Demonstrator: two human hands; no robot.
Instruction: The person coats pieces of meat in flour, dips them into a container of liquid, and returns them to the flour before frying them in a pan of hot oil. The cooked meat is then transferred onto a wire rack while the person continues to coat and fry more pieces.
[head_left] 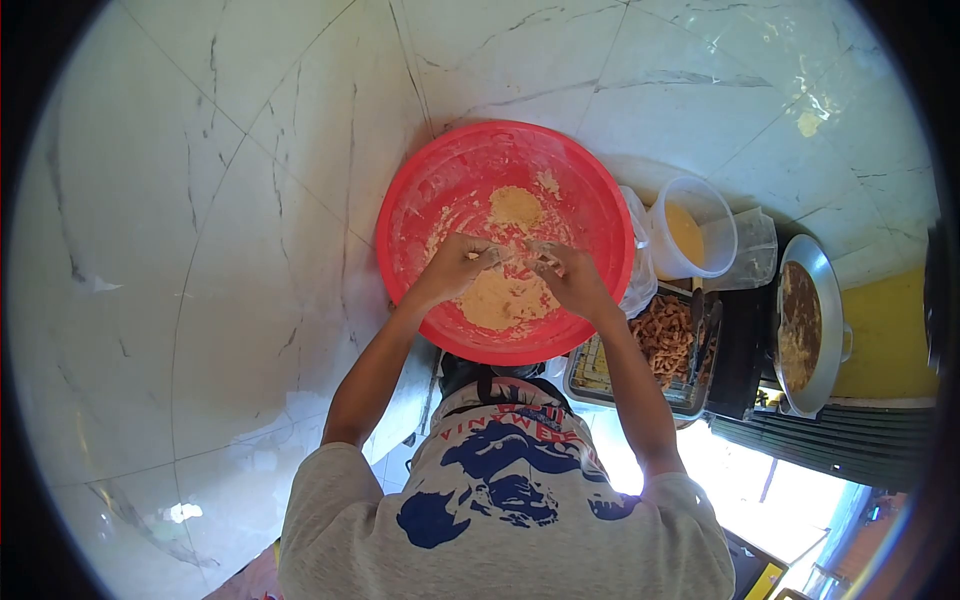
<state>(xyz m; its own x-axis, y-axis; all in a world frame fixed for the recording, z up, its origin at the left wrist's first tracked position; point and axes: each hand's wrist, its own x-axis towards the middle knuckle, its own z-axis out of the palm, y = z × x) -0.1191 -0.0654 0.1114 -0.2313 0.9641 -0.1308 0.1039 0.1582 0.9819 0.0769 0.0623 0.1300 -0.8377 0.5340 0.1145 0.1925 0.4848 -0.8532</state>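
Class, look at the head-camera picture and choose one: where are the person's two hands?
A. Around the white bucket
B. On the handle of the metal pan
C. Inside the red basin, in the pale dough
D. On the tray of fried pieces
C: the left hand and the right hand meet over the dough inside the red basin, apart from the tray, the white bucket and the metal pan.

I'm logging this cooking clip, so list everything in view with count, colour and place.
Round plastic basin: one, red, centre of floor.
Dough: pale yellow lumps, inside basin.
Clear plastic tub: one, yellow contents, right of basin.
Metal tray of fried pieces: one, brown contents, lower right of basin.
Round metal pan: one, silver, far right.
Marble-pattern tile floor: white, underneath everything.
Left hand: in dough.
Right hand: in dough.
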